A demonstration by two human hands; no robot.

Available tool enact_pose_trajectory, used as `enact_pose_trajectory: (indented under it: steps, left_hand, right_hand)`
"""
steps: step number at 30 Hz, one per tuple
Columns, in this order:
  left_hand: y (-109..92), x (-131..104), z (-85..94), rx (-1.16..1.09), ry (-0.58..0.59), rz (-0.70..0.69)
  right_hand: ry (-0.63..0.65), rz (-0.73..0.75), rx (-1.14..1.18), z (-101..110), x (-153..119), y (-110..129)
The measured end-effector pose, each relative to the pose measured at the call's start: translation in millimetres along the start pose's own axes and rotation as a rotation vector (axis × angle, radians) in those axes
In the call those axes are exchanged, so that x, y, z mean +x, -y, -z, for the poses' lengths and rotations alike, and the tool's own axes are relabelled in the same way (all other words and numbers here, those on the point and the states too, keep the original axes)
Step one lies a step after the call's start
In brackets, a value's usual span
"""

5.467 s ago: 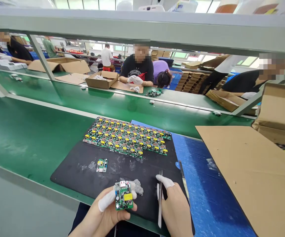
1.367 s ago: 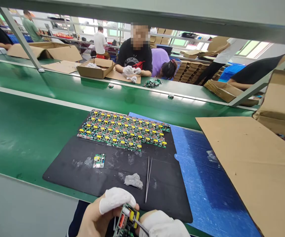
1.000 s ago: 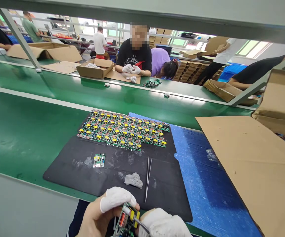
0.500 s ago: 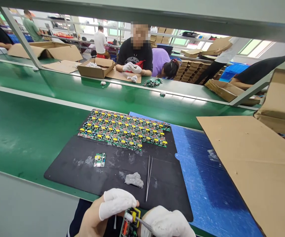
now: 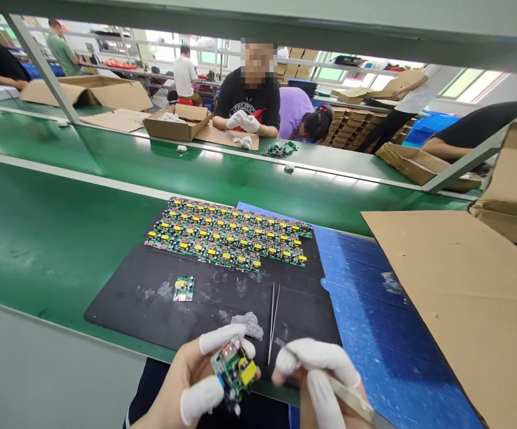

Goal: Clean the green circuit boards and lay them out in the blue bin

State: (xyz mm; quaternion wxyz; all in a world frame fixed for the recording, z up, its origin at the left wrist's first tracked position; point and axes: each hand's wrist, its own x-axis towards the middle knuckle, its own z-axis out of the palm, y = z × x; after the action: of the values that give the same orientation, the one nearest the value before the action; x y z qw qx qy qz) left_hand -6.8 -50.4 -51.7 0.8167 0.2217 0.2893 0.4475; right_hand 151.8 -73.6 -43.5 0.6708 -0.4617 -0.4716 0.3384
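Observation:
My left hand (image 5: 195, 375), with white covers on some fingers, holds a green circuit board (image 5: 235, 369) with a yellow part near the front edge of the black mat (image 5: 128, 292). To its right, my right hand (image 5: 325, 375), also in white finger covers, grips a slim metal tool (image 5: 352, 398), apart from the board. On the mat lie a lump of grey-white putty (image 5: 250, 325), metal tweezers (image 5: 273, 325) and a single board (image 5: 184, 288). Behind them rows of boards with yellow parts (image 5: 226, 235) stand close together.
Blue sheeting (image 5: 365, 298) and a large cardboard sheet (image 5: 464, 286) lie to the right. Across the green belt (image 5: 222, 170), a person (image 5: 249, 101) works beside an open carton (image 5: 177, 124). Small pieces sit on the belt. A metal frame post (image 5: 41, 65) slants at the left.
My left hand has lifted and turned the board. My right hand has drawn the tool away from it, to the right. Small pieces on the belt have moved slightly left.

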Motion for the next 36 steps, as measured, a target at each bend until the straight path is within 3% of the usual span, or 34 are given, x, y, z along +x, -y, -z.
enact_pose_trajectory:
  steps: [3, 5, 8, 11, 16, 18, 22, 24, 31, 36]
  left_hand:
    - [0, 5, 3.0, -0.124, -0.009, 0.116]
    - [1, 8, 5.0, -0.195, -0.018, 0.155]
    - [2, 12, 5.6, -0.263, -0.035, 0.178]
    - [2, 16, 4.1, -0.298, -0.08, 0.213]
    - [2, 21, 2.8, -0.268, -0.111, 0.235]
    - [4, 23, 2.9, -0.213, -0.095, 0.228]
    - [11, 27, 3.3, -0.066, -0.05, 0.216]
    - [15, 29, 3.6, 0.008, -0.033, 0.234]
    - [24, 34, 3.9, 0.119, -0.048, 0.196]
    - [27, 30, 10.5, 0.218, -0.051, 0.17]
  right_hand:
    - [-0.126, 0.213, -0.624, 30, 20, -21]
    - [-0.041, 0.273, -0.958, 52, 32, -39]
    - [-0.034, 0.16, -1.27, 79, 43, -65]
    - [-0.065, 0.062, -1.404, 92, 43, -79]
    - [-0.139, 0.041, -1.327, 86, 33, -64]
    - [-0.021, 0.082, -1.159, 75, 25, -50]
    - [0.373, 0.239, -0.856, 47, 9, -32]
    - [0.463, 0.305, -0.782, 36, 7, -31]
    - [0.499, 0.288, -0.787, 34, 28, -23]
    - [0.435, 0.069, -0.948, 47, 66, -12]
